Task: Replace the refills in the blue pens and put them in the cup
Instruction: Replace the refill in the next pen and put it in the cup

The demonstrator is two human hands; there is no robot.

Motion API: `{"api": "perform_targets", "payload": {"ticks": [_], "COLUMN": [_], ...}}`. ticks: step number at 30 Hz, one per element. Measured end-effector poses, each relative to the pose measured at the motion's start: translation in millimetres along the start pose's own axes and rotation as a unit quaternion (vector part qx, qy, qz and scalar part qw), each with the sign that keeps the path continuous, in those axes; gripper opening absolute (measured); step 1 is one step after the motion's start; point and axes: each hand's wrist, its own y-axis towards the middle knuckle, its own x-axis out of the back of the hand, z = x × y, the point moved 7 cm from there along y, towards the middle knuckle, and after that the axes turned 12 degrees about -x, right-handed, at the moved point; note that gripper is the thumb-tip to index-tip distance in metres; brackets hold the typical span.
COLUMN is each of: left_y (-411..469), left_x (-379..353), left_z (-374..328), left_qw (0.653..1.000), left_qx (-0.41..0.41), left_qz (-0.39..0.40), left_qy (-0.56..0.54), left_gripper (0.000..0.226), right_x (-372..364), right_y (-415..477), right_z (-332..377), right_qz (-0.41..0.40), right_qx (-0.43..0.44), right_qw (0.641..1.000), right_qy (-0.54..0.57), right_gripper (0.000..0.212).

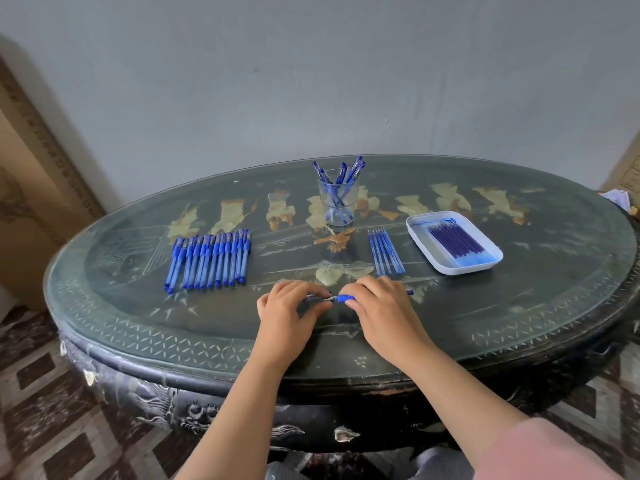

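1 blue pen (342, 298) just above dark table (207, 327), left hand (289, 308) grip pinching its tip end, right hand (379, 304) grip round barrel

A row of capped blue pens (209, 261) lies side by side on the left, and a clear cup (338, 211) behind holds several more, leaning. A few loose refills (386, 252) lie parallel beside a white tray (417, 233) of dark refills (457, 239). One pen (346, 298) lies crosswise, gripped by the left hand (287, 313) and right hand (381, 306).
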Motion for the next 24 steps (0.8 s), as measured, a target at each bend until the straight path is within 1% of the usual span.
{"api": "perform_targets", "payload": {"ticks": [2, 4, 7, 9, 11, 14, 16, 17, 19, 21, 23, 24], "left_y": [-0.1, -0.5, -1.0, 0.0, -1.0, -3.8, -2.9, -2.2, -1.0, -0.6, -1.6, -1.8], "left_x": [-0.5, -1.9, -4.4, -4.2, -3.3, -3.4, -3.6, -3.3, -2.2, -1.6, -1.5, -1.4], "left_z": [-0.9, -1.3, -3.6, -3.4, -2.7, -2.8, -2.1, -2.2, -3.2, -3.9, -1.9, -0.9], "left_qw": [1.000, 0.999, 0.997, 0.998, 0.999, 0.999, 0.999, 1.000, 1.000, 0.999, 0.998, 0.997], "left_qx": [0.005, -0.001, -0.017, 0.007, 0.030, 0.021, 0.012, 0.011, 0.017, 0.028, 0.034, 0.032], "left_qz": [0.002, 0.008, 0.024, 0.030, 0.028, 0.029, 0.025, 0.023, 0.020, 0.019, 0.013, 0.009], "left_qy": [0.008, 0.033, 0.068, 0.048, 0.014, -0.016, -0.020, -0.018, -0.016, -0.025, -0.056, -0.069], "left_gripper": [0.012, 0.005, 0.028, 0.035, 0.034, 0.033, 0.021, 0.021, 0.040, 0.048, 0.045, 0.037], "right_x": [-0.2, 1.4, 3.4, 4.0, 3.0, 2.3, 2.3, 1.7, 0.9, 1.4, 1.6, 1.4], "right_y": [-0.4, -0.3, -1.1, -1.3, -1.1, -1.0, -0.9, -0.7, -0.6, -0.2, -0.1, -0.1], "right_z": [2.6, 4.6, 7.0, 7.0, 6.3, 5.5, 5.2, 5.6, 5.9, 5.2, 5.0, 5.2], "right_qz": [0.001, -0.008, -0.020, -0.025, -0.022, -0.018, -0.017, -0.015, -0.011, -0.010, -0.010, -0.011], "right_qx": [0.015, 0.022, 0.032, 0.031, 0.027, 0.017, 0.017, 0.020, 0.022, 0.016, 0.013, 0.014], "right_qw": [1.000, 1.000, 0.999, 0.999, 0.999, 0.999, 0.999, 0.999, 0.999, 0.999, 0.999, 0.999], "right_qy": [-0.010, -0.020, -0.024, -0.026, -0.033, -0.037, -0.039, -0.043, -0.047, -0.043, -0.043, -0.045], "right_gripper": [0.011, 0.016, 0.021, 0.021, 0.023, 0.025, 0.025, 0.025, 0.025, 0.024, 0.022, 0.022]}}
